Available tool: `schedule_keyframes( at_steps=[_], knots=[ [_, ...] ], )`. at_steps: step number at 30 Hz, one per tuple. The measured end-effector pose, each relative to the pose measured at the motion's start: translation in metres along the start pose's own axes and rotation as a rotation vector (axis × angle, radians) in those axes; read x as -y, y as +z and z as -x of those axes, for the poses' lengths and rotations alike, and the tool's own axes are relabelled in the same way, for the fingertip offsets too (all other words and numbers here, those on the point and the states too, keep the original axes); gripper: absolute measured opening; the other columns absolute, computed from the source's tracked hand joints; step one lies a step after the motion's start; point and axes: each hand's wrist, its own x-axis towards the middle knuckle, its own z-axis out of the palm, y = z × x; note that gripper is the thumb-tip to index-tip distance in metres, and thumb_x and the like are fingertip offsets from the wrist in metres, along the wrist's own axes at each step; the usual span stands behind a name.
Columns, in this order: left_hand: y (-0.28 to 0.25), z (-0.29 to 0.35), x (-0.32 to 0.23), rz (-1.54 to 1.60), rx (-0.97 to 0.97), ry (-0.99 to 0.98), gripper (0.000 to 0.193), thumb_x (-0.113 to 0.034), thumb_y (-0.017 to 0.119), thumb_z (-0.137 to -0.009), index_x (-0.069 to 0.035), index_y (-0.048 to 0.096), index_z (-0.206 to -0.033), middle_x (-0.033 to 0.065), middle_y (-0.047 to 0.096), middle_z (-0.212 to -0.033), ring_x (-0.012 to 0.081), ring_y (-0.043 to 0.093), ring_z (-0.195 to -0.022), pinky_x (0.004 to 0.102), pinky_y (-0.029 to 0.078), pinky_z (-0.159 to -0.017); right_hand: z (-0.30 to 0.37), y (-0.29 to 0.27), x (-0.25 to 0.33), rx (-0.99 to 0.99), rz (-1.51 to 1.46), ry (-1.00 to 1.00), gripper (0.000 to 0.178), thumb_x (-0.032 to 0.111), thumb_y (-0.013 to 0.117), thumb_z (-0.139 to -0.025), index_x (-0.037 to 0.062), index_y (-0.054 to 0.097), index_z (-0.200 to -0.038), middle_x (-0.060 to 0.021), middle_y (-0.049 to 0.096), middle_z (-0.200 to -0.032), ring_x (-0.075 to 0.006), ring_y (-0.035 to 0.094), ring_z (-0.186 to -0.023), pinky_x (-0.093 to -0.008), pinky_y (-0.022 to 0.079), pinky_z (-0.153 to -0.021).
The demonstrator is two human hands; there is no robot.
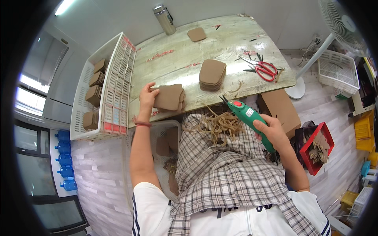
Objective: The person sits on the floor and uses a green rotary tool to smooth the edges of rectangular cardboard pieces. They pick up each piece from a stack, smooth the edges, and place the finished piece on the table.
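Left hand (147,98), 10 o'clock in the view: fingers curled at the left edge of a fanned brown stack (168,97) on the desk (173,51); pinching or merely resting, cannot tell. Pieces probably light, bendy, apt to slide; best taken by opposite edges. Neater brown pile (212,72) at 1 o'clock. Right hand (271,130), 3 o'clock: wrapped round green cutter (245,112). Likely rigid, heavier; grip well behind the blades (223,99).

Smooth plastic cased the cutter (247,113) at 3 o'clock; matt-faced pieces (212,71) sat at 1 on a rough, worn worktop (169,72); a metal flask (165,21) gleamed near 12.
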Motion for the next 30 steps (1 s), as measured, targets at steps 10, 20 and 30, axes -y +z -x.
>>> schedule_keyframes(
  at_steps=[10,20,30],
  knots=[
    [0.168,0.008,-0.107,-0.494,-0.009,0.220,0.064,-0.046,0.063,-0.084,0.004,0.056,-0.122,0.0230,0.035,-0.144,0.0382,0.019,-0.140,0.0565,0.013,-0.113,0.006,-0.008,-0.014,-0.117,0.029,-0.038,0.034,0.030,0.064,-0.091,-0.0021,0.062,-0.102,-0.0038,0.059,-0.069,-0.0080,0.053,-0.056,-0.0229,0.044,-0.052],
    [0.183,0.018,-0.109,0.043,-0.260,0.287,0.039,-0.013,0.079,-0.071,-0.003,0.059,-0.104,0.0187,0.048,-0.133,0.0353,0.035,-0.132,0.0485,0.028,-0.107,0.003,-0.011,-0.023,-0.121,0.017,-0.054,0.033,0.029,0.064,-0.091,-0.0025,0.062,-0.102,-0.0029,0.058,-0.069,-0.0075,0.053,-0.057,-0.0225,0.044,-0.053],
    [0.135,0.077,-0.181,1.715,-0.058,-0.220,0.034,0.007,0.060,-0.087,-0.002,0.052,-0.119,0.0078,0.062,-0.116,0.0218,0.060,-0.106,0.0345,0.051,-0.094,0.001,0.014,0.003,-0.243,-0.028,-0.200,0.036,0.030,0.068,-0.090,-0.0019,0.064,-0.106,0.0002,0.057,-0.073,-0.0057,0.050,-0.059,-0.0227,0.042,-0.052]
  ],
)
